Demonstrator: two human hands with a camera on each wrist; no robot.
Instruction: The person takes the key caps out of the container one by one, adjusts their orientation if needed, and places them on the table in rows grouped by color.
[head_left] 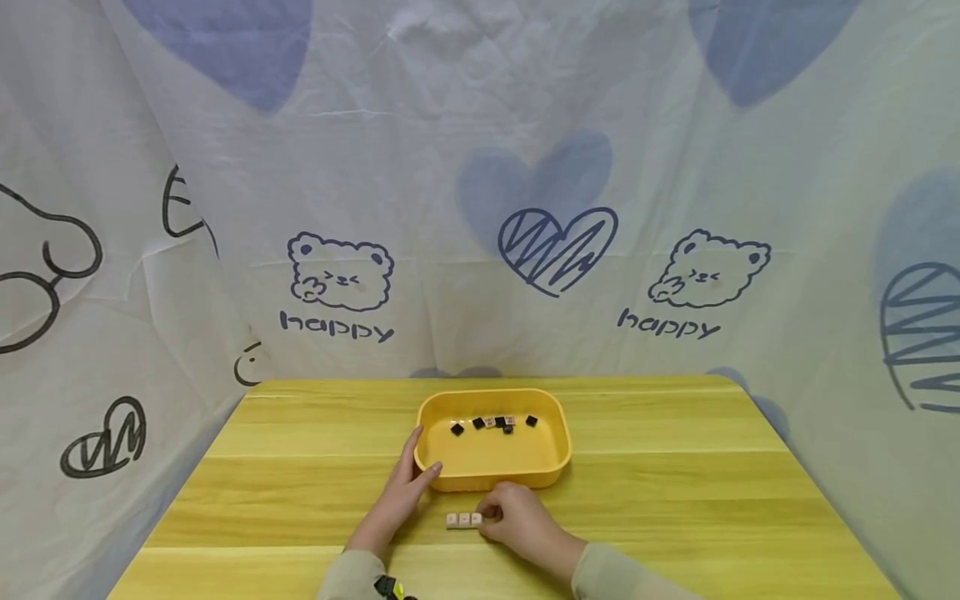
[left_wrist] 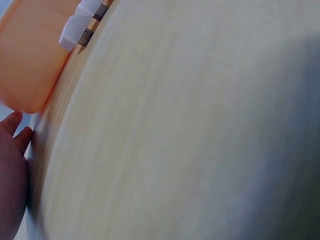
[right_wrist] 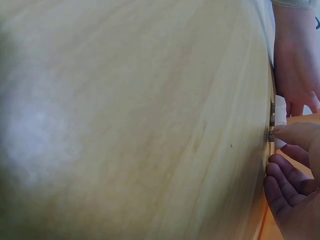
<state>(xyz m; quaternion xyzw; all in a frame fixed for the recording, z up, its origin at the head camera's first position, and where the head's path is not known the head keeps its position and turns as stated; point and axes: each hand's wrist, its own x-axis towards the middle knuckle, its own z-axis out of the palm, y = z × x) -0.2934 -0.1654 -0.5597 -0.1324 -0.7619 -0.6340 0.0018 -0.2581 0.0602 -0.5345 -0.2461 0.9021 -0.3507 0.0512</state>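
Observation:
A row of three small white keycaps (head_left: 464,520) stands on the table in front of the yellow tray (head_left: 558,477). My right hand (head_left: 521,521) pinches the rightmost white keycap (right_wrist: 280,144) between thumb and forefinger, its other fingers loosely bent. Dark bases show under the white caps (left_wrist: 76,30) in the left wrist view. At the tray's front left corner, my left hand (head_left: 401,492) rests with thumb and fingers spread straight along the outside. Inside the tray, toward its back, lie several black keycaps (head_left: 457,430) and a couple of pale ones (head_left: 510,421).
The yellow wood-grain table (head_left: 675,483) reaches back to a white cloth (head_left: 442,300) printed with hearts and bears. Cloth also hangs along the left and right sides. A dark object with a yellow part (head_left: 392,587) is at the left sleeve.

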